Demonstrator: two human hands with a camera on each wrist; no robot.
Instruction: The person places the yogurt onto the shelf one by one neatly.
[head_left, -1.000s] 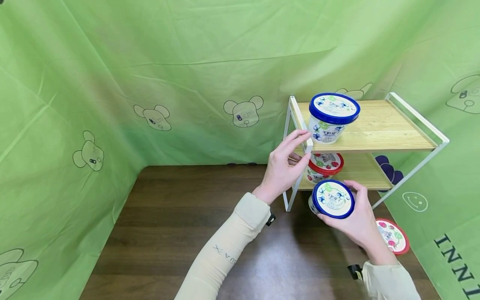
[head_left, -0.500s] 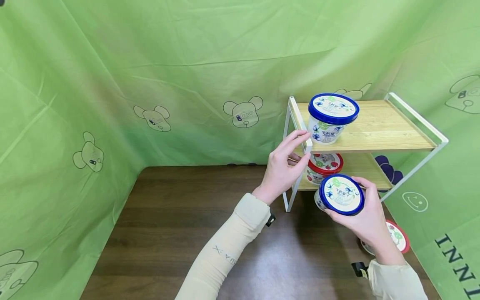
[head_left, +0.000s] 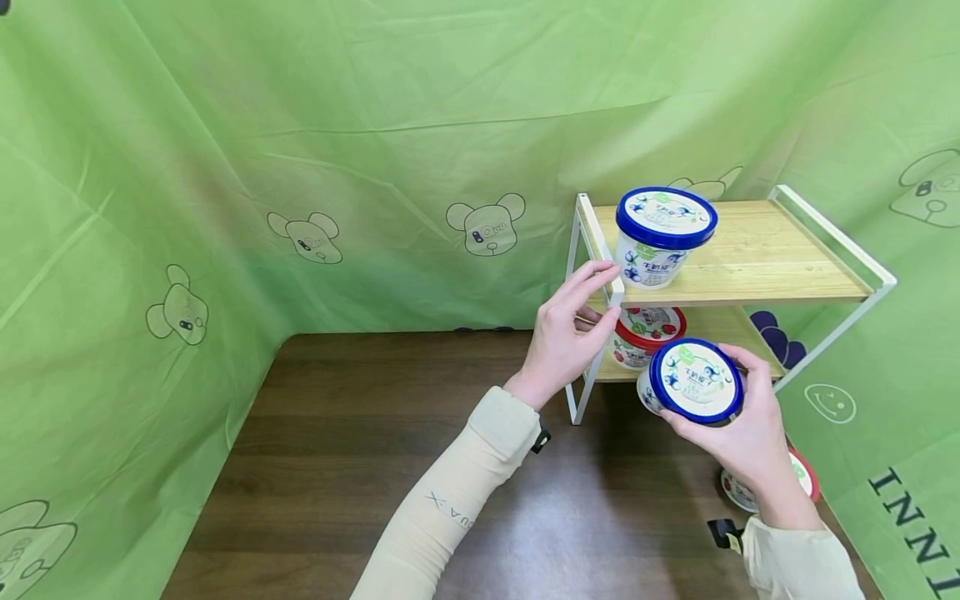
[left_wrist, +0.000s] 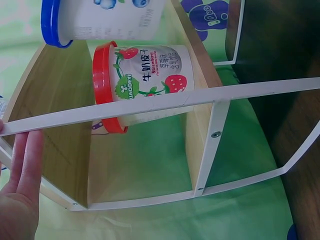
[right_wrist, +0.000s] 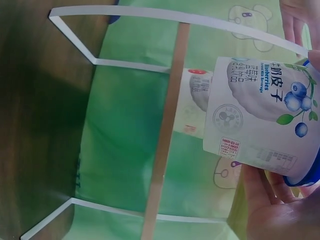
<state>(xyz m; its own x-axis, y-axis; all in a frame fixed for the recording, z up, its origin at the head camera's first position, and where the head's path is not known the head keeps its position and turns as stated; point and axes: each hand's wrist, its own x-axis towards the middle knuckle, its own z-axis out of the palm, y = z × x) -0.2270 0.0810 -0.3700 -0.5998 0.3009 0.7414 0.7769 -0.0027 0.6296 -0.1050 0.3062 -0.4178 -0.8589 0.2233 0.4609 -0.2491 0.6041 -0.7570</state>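
My right hand (head_left: 750,425) holds a white tub with a blue lid and blueberry print (head_left: 696,381), slightly tilted, in front of the lower shelf (head_left: 720,342). Fingers and thumb curl round its sides; in the right wrist view, the tub (right_wrist: 265,115) covers part of a tub behind it. My left hand (head_left: 564,333) grips the front left corner of the white-framed rack (head_left: 617,287). Close beside that corner, a second blue-lidded tub (head_left: 663,237) stands upright on the top shelf. A red-lidded strawberry tub (left_wrist: 150,75) stands on the lower shelf, at its left end.
Another red-lidded tub (head_left: 738,490) rests on the dark wooden table (head_left: 360,467), partly hidden behind my right wrist. Green printed cloth (head_left: 390,167) hangs behind and at both sides. The rack's front right leg (head_left: 832,337) rises beyond my right hand.
My right hand has moved the blueberry tub to the right and slightly up, uncovering more of the red-lidded tub on the lower shelf. The left hand stays on the rack corner.
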